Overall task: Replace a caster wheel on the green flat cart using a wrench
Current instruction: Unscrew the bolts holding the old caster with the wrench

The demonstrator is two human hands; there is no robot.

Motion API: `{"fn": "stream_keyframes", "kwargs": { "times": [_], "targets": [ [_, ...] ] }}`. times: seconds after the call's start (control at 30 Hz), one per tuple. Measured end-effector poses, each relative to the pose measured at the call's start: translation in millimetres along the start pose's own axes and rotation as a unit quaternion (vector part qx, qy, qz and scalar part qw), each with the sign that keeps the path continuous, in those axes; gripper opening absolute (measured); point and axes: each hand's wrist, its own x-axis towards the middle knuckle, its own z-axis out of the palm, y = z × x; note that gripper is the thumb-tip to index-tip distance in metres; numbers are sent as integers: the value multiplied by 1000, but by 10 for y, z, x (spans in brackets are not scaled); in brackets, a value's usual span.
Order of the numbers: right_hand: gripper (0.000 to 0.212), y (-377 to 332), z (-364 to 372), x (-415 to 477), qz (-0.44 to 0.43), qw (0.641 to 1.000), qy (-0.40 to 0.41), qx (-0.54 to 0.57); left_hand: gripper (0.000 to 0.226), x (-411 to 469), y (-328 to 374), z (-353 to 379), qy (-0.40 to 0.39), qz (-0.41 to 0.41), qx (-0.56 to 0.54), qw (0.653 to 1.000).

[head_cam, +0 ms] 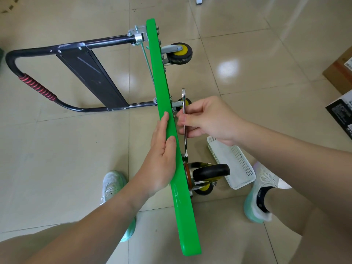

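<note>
The left hand (163,149) lies flat at centre frame, fingers straight and together, pressed against the edge of the green cart (161,82); its forearm comes in from the lower left; the right hand (207,121), just to its right, pinches the wrench (183,98) with curled fingers and thumb; its forearm enters from the right edge.

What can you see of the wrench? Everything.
The wrench is a slim, shiny silver metal bar with a head at each end; the top one is an open jaw. It stands nearly parallel to the upended green cart deck, on its wheel side. The right hand pinches its shaft mid-length. Its lower head meets a fastener by the near caster; how well it seats is unclear.
</note>
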Motion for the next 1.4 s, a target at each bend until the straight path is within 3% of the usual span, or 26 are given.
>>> {"fn": "stream_keyframes", "kwargs": {
  "times": [0.27, 0.67, 0.87, 1.07, 1.23, 1.4],
  "targets": [
    [6, 20, -96, 4, 35, 999, 36, 16, 57, -20, 21, -3, -4, 4, 5, 1000],
    [41, 115, -89, 267, 155, 985, 55, 55, 56, -18, 13, -6, -9, 5, -1, 1000],
    [39, 153, -27, 346, 171, 983, 45, 43, 54, -13, -4, -16, -10, 11, 2, 1000],
    [17, 159, 40, 376, 187, 981, 17, 58, 56, -18, -8, -23, -13, 7, -6, 1000],
    [18, 186, 66, 374, 187, 981, -5, 59, 56, -16, -19, -19, -13, 5, -3, 1000],
    [25, 138, 28, 298, 130, 991, 4, 33, 56, -9, -17, -14, -12, 10, -2, 1000]
  ]
}}
